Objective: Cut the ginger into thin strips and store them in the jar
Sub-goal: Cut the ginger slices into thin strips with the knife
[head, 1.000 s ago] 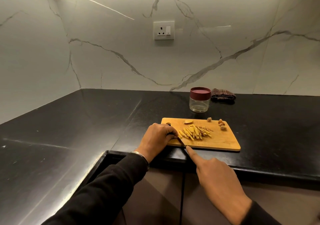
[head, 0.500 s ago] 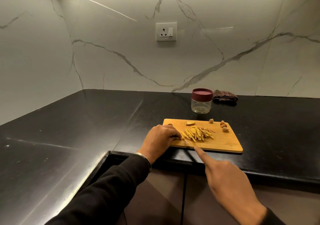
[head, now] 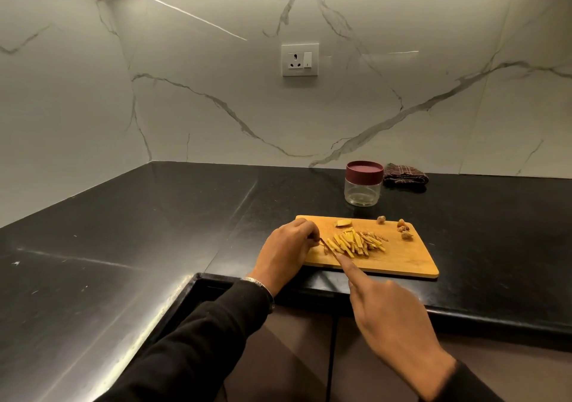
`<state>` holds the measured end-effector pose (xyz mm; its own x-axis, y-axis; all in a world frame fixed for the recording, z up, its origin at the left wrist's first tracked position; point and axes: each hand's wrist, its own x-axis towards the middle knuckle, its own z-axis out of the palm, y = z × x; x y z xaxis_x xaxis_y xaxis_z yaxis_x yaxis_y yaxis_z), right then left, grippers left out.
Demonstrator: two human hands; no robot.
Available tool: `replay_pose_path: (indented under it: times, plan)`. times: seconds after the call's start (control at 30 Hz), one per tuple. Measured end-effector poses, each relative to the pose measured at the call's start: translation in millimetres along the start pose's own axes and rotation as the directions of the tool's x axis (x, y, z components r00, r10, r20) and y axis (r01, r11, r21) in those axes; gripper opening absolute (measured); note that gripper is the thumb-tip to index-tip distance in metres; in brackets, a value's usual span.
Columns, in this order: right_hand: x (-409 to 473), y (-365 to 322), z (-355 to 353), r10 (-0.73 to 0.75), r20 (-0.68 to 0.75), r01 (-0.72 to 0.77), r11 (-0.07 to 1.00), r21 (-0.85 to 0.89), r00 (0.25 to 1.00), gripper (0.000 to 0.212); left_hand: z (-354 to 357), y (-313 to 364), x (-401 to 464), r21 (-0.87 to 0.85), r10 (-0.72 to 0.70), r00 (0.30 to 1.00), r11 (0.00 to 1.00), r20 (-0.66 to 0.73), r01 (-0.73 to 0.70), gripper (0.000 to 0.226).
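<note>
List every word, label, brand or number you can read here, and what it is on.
None can be read.
Jar: no label shows on its glass or lid.
Wall socket: no lettering legible.
Bracelet on the left wrist: faint marks, too small to read.
Cutting board: no print.

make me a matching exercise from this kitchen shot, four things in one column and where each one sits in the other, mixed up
Things:
1. jar
2. ginger strips
3. cloth
4. wall socket

Places:
A. on the marble wall
B. middle of the cutting board
C. on the counter just behind the board
D. by the wall, right of the jar

Pairs: 1-C, 2-B, 3-D, 4-A
</note>
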<state>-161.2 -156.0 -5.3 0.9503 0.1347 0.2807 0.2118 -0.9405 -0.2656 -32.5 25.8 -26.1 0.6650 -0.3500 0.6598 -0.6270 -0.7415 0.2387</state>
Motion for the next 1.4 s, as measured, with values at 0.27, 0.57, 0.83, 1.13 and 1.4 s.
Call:
replay_pose_path:
  times: [0.27,0.57,0.83,1.13,1.4]
  plan:
    - [15,5,4,0.006,-0.017,-0.005,0.999,0.042,1.000,0.056,3,-3,1,0.021,-0.066,0.998,0.998,-0.021,0.066,0.007]
    - [13,1,7,-0.024,0.011,0.024,1.000,-0.001,1.000,0.056,4,-4,1,-0.035,-0.085,0.996,0.996,-0.038,0.084,0.008]
    - [26,-5,11,-0.053,0.041,0.055,0.998,-0.028,0.998,0.055,7,-5,1,-0.031,-0.097,0.994,0.995,-0.043,0.096,0.011]
    - [41,9,10,-0.001,0.040,0.004,0.995,-0.095,0.999,0.056,5,-3,1,0.000,-0.101,0.994,0.995,-0.033,0.101,0.019]
    - [42,20,8,0.033,-0.005,-0.033,0.999,-0.013,0.999,0.054,5,-2,0,0.027,-0.081,0.996,0.996,-0.022,0.081,0.025]
